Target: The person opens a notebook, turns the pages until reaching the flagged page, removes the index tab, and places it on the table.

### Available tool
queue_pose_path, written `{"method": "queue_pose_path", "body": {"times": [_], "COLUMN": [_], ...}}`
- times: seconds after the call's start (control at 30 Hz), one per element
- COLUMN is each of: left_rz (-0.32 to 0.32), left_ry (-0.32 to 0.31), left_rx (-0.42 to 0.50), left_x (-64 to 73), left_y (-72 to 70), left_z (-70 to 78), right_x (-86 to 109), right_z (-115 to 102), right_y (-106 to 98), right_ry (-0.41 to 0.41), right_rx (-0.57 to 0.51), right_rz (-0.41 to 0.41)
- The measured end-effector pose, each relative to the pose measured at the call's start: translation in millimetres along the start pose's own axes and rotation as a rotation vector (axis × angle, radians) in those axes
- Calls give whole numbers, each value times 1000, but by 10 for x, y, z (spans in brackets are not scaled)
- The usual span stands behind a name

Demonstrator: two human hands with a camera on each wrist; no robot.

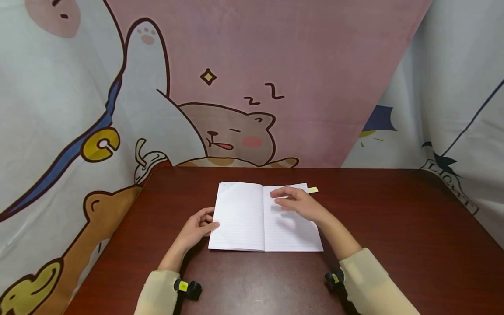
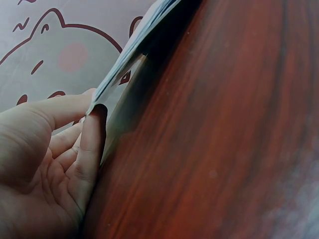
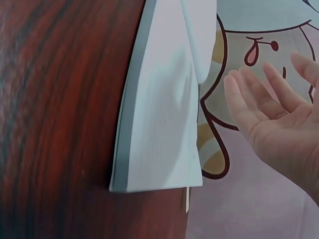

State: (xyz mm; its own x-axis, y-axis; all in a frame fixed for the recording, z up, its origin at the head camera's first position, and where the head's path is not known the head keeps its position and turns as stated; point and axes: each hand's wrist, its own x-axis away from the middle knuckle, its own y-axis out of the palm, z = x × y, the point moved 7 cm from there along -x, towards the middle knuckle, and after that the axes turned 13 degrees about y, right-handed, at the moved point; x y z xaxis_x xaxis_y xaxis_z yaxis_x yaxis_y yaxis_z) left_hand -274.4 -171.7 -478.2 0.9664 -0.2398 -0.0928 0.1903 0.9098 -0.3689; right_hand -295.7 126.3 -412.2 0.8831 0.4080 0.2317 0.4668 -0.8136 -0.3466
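An open notebook (image 1: 240, 218) with lined white pages lies on the dark wooden table. At its left edge my left hand (image 1: 198, 227) pinches the cover and pages between thumb and fingers; in the left wrist view the left hand (image 2: 55, 144) holds that edge lifted a little off the wood. My right hand (image 1: 297, 203) hovers above the right page with fingers loosely bent, casting a shadow on the paper. The right wrist view shows the right hand (image 3: 274, 109) apart from the notebook (image 3: 162, 124), holding nothing. A pale yellow tab (image 1: 313, 190) sticks out at the upper right.
The brown table (image 1: 393, 227) extends on both sides of the notebook. Behind it hangs a cloth backdrop (image 1: 315, 78) with cartoon animals, and another white cloth (image 1: 460, 87) hangs at the right. A black wrist camera (image 1: 189, 288) is strapped by the left sleeve.
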Motion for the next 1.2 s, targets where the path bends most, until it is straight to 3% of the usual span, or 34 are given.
{"method": "queue_pose_path", "body": {"times": [0.47,0.77,0.93,1.2], "left_rz": [9,8,9,22], "left_ry": [-8,-13,-10,-15], "left_rx": [-10,-5,-5,-24], "left_x": [3,-2,8,-7], "left_y": [1,2,-1,7], "left_z": [-9,-19,-6,-19], "right_x": [88,114,139,134], "right_z": [176,397,471,581], "right_y": [-376,-571,-623,-638], "right_ry": [-9,78,136,231], "right_rx": [-31,39,76,108], "right_rz": [226,387,425,409]}}
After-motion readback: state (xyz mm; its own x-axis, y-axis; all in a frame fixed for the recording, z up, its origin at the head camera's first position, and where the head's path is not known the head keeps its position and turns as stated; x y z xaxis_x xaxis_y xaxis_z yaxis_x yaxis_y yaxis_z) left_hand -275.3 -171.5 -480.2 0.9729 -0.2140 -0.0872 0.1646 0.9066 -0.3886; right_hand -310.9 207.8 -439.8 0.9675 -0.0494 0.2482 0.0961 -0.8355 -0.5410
